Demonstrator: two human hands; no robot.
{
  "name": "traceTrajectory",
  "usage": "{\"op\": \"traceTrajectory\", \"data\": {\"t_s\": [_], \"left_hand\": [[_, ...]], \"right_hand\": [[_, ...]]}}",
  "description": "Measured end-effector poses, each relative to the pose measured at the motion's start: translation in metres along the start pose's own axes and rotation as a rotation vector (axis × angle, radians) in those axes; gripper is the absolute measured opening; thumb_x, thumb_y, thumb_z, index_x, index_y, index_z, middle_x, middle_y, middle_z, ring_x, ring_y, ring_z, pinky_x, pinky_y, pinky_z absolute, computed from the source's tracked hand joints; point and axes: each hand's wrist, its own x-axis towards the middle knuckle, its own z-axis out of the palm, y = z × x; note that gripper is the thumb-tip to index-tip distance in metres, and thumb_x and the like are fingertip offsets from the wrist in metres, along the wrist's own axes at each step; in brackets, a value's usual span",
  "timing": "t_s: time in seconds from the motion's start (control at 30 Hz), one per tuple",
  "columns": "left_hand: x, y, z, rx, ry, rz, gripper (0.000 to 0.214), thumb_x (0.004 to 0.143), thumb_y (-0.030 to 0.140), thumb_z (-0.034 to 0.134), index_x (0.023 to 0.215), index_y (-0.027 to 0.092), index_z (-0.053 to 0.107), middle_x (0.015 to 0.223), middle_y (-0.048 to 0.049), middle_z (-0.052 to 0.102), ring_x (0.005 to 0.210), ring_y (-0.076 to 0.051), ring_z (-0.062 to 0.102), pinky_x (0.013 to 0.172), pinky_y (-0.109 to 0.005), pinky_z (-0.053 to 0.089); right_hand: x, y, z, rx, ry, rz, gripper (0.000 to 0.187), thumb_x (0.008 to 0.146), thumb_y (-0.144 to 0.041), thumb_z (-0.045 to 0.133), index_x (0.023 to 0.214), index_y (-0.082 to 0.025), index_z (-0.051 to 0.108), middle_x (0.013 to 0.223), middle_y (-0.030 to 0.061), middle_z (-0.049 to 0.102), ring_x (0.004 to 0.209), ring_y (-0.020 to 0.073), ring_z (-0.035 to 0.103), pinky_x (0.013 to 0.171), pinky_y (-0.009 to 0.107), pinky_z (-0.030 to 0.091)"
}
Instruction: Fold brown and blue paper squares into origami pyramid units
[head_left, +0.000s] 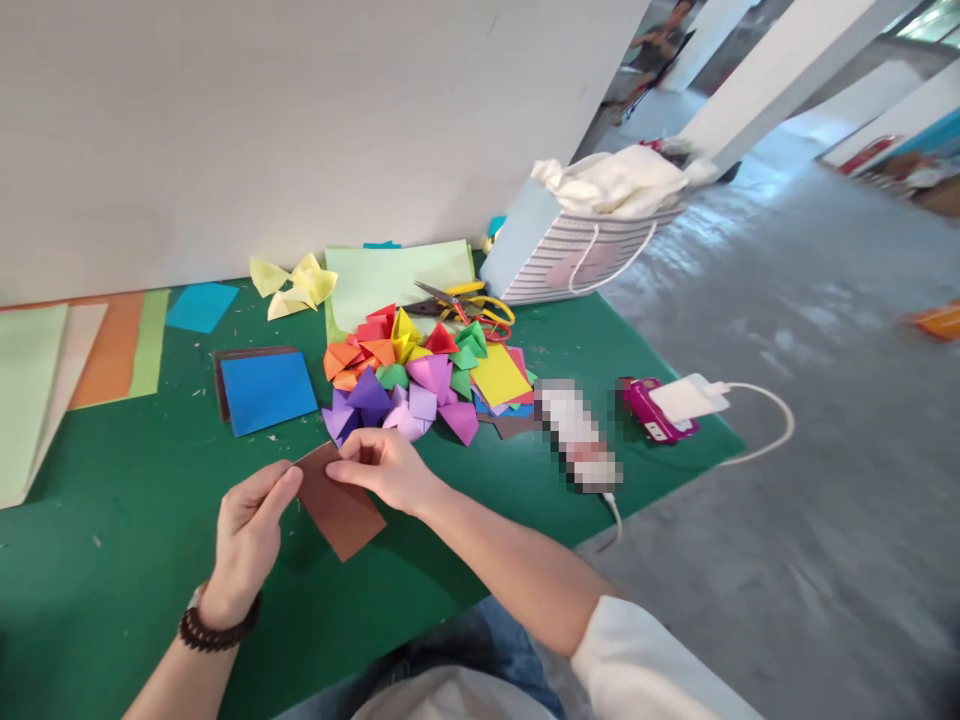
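I've got the left hand [247,540] low in the frame, bead bracelet [219,628] on the wrist, fingers pressed together and pinching the left corner of a brown paper square [341,508]. The right hand [384,470] comes in from the lower right out of a white sleeve [637,660], its thumb and fingers pinching the top edge of that same square. The paper hangs tilted between them, just above a green mat [135,560]. Straight ahead, just beyond the right hand, sits a heap of folded paper pieces [409,375] in purple, orange, red, yellow and green. Behind that heap I see scissors [466,303] with yellow handles, lying against a pale green sheet [397,280]. At the upper left there's crumpled yellow paper [292,285], then a blue paper square [268,393] on darker sheets and a cyan square [201,306]. Long coloured sheets [111,350] lie along the far left. Over to the right, a pixelated object [577,435] lies near a magenta device [656,410], with a white charger [686,398] resting on it. A striped paper bag [577,262] stuffed with white cloth [611,182] tips at the top of the mat, and bare concrete floor [825,480] runs off to the right.
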Motion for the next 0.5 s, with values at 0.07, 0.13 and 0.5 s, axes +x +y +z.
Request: {"op": "traceTrajectory", "data": {"t_s": [0.07, 0.13, 0.5], "left_hand": [[-0.0003, 0.0023, 0.0008, 0.030, 0.003, -0.002, 0.041, 0.087, 0.043, 0.055, 0.056, 0.018, 0.044, 0.056, 0.0022, 0.039, 0.055, -0.011, 0.036, 0.050, -0.023, 0.033], [-0.0002, 0.0041, 0.0010, 0.050, 0.021, 0.001, 0.042, 0.087, 0.042, 0.054, 0.055, 0.019, 0.041, 0.055, 0.0023, 0.038, 0.054, -0.011, 0.035, 0.050, -0.023, 0.033], [-0.0002, 0.0096, 0.0023, 0.050, 0.017, 0.026, 0.042, 0.092, 0.039, 0.049, 0.056, 0.019, 0.037, 0.056, 0.0025, 0.035, 0.054, -0.011, 0.031, 0.050, -0.025, 0.028]], "right_hand": [[-0.0002, 0.0005, -0.0007, -0.004, 0.006, -0.006, 0.037, 0.061, -0.049, 0.081, 0.066, -0.020, 0.059, 0.058, -0.0066, 0.049, 0.056, 0.0086, 0.042, 0.053, 0.023, 0.032], [0.0000, 0.0014, -0.0013, 0.000, 0.006, -0.016, 0.036, 0.061, -0.048, 0.081, 0.067, -0.020, 0.059, 0.059, -0.0065, 0.049, 0.056, 0.0087, 0.043, 0.054, 0.023, 0.032], [-0.0005, 0.0019, -0.0007, -0.033, 0.011, -0.029, 0.032, 0.065, -0.044, 0.079, 0.067, -0.019, 0.059, 0.060, -0.0065, 0.049, 0.056, 0.0088, 0.043, 0.054, 0.024, 0.031]]}}
